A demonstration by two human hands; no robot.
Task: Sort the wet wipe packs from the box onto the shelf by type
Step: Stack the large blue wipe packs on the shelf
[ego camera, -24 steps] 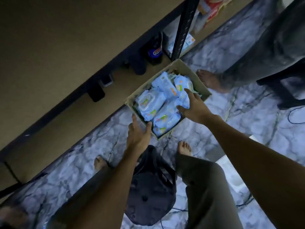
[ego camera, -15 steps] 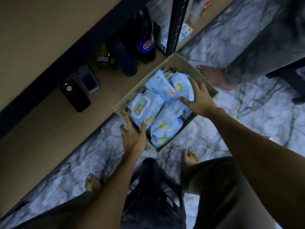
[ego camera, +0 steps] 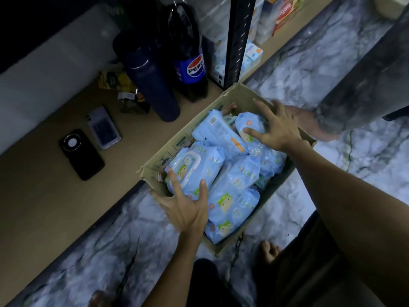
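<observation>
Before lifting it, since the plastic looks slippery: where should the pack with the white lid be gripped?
Across its near end, from above. The pack with the white lid lies flat on top, lid up, and the left hand already brackets that end with thumb and fingers.

Your open cardboard box (ego camera: 240, 97), sitting against the shelf (ego camera: 55, 191) edge, is packed with pale-blue wet wipe packs (ego camera: 232, 187) lying jumbled and overlapping, one flip-lid pack (ego camera: 194, 167) at your left fingertips.
</observation>
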